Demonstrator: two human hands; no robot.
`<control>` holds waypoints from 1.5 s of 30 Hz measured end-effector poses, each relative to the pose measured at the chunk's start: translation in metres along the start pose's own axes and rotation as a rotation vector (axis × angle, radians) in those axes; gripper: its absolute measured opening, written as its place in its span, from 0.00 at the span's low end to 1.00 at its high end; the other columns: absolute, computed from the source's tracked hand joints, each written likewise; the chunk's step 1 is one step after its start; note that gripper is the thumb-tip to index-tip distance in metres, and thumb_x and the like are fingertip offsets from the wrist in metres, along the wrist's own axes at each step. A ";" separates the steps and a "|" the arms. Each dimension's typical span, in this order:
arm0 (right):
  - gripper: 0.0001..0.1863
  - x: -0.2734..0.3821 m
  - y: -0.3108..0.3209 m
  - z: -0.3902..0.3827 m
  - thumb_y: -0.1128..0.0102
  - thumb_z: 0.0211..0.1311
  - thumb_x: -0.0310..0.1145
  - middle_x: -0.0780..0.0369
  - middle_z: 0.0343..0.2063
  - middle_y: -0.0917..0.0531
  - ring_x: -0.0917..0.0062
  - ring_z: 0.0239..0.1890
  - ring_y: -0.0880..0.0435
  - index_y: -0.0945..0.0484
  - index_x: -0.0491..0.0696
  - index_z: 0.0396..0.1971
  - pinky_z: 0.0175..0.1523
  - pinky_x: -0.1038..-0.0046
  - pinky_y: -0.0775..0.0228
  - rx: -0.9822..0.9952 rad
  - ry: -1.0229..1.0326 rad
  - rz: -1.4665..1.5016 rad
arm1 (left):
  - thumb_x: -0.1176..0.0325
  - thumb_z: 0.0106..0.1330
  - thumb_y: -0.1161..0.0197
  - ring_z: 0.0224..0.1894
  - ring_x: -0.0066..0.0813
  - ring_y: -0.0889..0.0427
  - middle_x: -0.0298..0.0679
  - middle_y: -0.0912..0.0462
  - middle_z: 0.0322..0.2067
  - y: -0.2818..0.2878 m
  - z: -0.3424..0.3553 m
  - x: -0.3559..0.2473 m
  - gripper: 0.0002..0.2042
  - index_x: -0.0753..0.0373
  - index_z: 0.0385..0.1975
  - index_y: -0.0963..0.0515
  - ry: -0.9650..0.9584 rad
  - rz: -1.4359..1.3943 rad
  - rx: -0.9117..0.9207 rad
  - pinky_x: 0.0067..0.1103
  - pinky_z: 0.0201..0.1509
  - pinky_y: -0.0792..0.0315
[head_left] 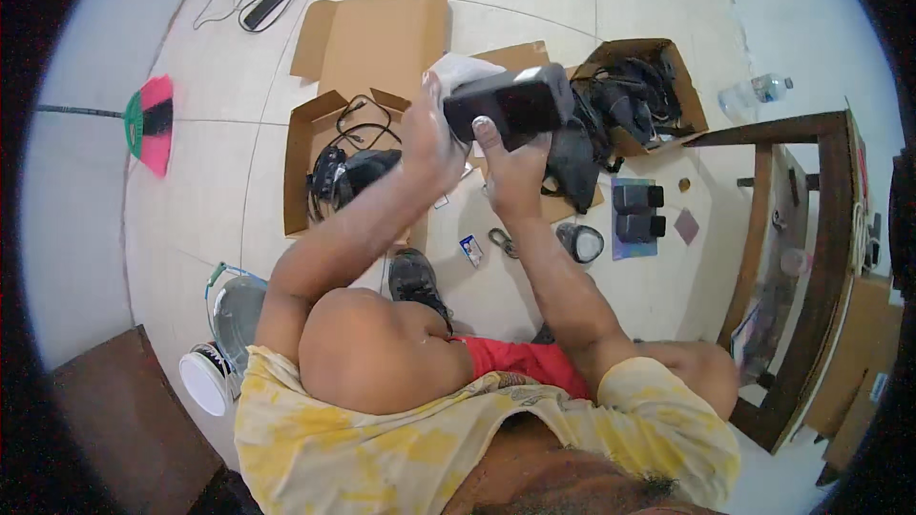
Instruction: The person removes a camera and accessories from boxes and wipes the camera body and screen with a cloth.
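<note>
In front of me a black box-shaped device (515, 107) with a glossy dark face is held up off the floor. My left hand (431, 143) is closed at its left end, the thumb pointing up and the other fingers partly hidden. From below, my right hand (517, 172) grips it with the thumb pressed on the glossy face. Just behind the device shows a crumpled white wrapping (465, 69). Beneath and to the right lie black bags (574, 157), partly covered by the device.
An open cardboard box (298, 167) with black cables stands left, another box (692, 86) of black gear right. Two black blocks (637, 227) rest on a coloured sheet. Nearby are a round dark-rimmed container (580, 242), a carabiner (503, 242) and a wooden frame (828, 257).
</note>
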State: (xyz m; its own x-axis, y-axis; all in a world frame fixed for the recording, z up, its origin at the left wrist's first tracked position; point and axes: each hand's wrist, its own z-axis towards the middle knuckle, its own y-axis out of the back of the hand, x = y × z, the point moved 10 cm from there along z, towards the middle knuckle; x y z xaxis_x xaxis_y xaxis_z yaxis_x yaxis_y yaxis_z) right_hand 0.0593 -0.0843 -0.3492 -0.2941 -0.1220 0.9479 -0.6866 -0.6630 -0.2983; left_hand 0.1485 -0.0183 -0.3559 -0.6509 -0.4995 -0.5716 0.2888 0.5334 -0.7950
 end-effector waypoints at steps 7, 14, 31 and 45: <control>0.36 -0.012 0.019 0.012 0.27 0.56 0.27 0.58 0.47 0.22 0.72 0.50 0.22 0.41 0.41 0.59 0.57 0.70 0.30 -0.043 0.088 -0.095 | 0.52 0.79 0.71 0.56 0.39 0.25 0.46 0.24 0.53 -0.004 -0.036 0.024 0.25 0.66 0.58 0.34 0.150 -0.224 -0.160 0.35 0.66 0.33; 0.35 0.004 -0.011 0.006 0.28 0.58 0.33 0.56 0.51 0.25 0.70 0.53 0.23 0.40 0.39 0.58 0.61 0.68 0.32 0.126 0.069 -0.081 | 0.53 0.79 0.66 0.53 0.41 0.22 0.48 0.22 0.52 0.037 -0.014 0.028 0.24 0.67 0.56 0.31 0.265 -0.206 -0.185 0.35 0.65 0.31; 0.21 -0.022 -0.004 0.007 0.49 0.67 0.42 0.57 0.47 0.21 0.72 0.49 0.18 0.33 0.50 0.57 0.51 0.64 0.20 0.343 -0.455 0.480 | 0.66 0.72 0.48 0.51 0.38 0.22 0.44 0.21 0.48 0.043 -0.027 -0.062 0.13 0.62 0.52 0.26 -0.117 -0.130 -0.117 0.33 0.58 0.30; 0.19 -0.043 -0.004 -0.010 0.59 0.77 0.43 0.64 0.43 0.22 0.79 0.42 0.22 0.31 0.46 0.56 0.49 0.73 0.26 0.085 -0.427 0.176 | 0.43 0.62 0.42 0.73 0.59 0.52 0.61 0.52 0.71 -0.030 -0.042 -0.031 0.47 0.72 0.71 0.53 -0.678 1.795 0.355 0.44 0.75 0.55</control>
State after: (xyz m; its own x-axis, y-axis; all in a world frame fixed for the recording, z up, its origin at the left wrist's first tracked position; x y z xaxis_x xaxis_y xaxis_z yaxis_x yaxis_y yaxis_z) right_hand 0.0680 -0.0687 -0.3894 -0.0893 -0.5190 0.8501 -0.5887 -0.6610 -0.4654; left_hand 0.1302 0.0102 -0.3059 0.8217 0.1954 -0.5354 0.3635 0.5437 0.7564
